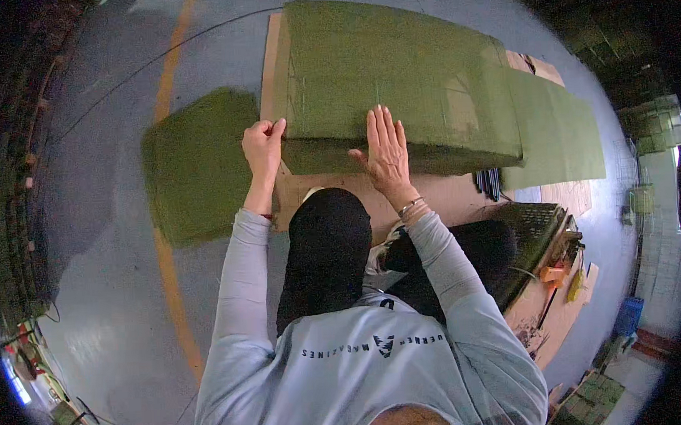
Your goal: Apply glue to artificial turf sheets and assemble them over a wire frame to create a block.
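Observation:
A long box-shaped piece of green mesh lies in front of me, with a dark line along its near lower edge. My left hand is closed at its near left corner, thumb and fingers pinched on the mesh edge. My right hand lies flat on the near edge of the mesh, fingers together and pointing away, thumb out to the side. Nothing is gripped in it. Under the mesh is tan cardboard, showing at the left side and along the front.
A second green mesh piece lies on the grey floor at left, over a yellow line. Another green sheet is at right. Nearer right, an orange-handled tool rests on cardboard. Thin black rods lie by the mesh.

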`<state>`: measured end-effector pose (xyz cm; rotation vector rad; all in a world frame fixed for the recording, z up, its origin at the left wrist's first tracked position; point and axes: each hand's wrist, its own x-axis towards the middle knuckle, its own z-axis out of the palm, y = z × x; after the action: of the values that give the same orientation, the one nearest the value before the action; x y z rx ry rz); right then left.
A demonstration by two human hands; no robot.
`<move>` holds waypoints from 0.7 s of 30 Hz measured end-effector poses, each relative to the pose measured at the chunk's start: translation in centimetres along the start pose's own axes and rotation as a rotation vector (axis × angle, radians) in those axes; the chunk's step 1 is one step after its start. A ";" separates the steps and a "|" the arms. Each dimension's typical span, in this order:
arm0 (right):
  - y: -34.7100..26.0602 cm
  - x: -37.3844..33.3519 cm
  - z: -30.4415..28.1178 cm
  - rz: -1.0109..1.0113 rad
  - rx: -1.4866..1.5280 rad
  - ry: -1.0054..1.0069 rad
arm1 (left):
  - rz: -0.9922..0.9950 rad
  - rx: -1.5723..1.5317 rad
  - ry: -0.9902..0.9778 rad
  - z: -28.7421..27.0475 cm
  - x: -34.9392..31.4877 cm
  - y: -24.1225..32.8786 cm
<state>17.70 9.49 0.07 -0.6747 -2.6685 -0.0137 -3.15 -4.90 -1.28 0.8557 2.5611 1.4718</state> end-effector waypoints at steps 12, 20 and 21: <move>-0.1 0.1 0.2 0.008 -0.020 -0.032 | 0.150 0.296 0.143 0.2 0.0 -0.4; 0.1 0.5 -0.9 -0.044 0.082 0.012 | 0.416 0.923 -0.144 5.2 0.4 4.4; 0.4 0.3 -0.9 -0.040 0.085 0.009 | 0.455 0.880 -0.112 5.1 0.3 4.3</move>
<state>18.02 9.90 0.97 -0.5935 -2.6568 0.0857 0.11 0.84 -0.49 1.6191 3.0262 0.2116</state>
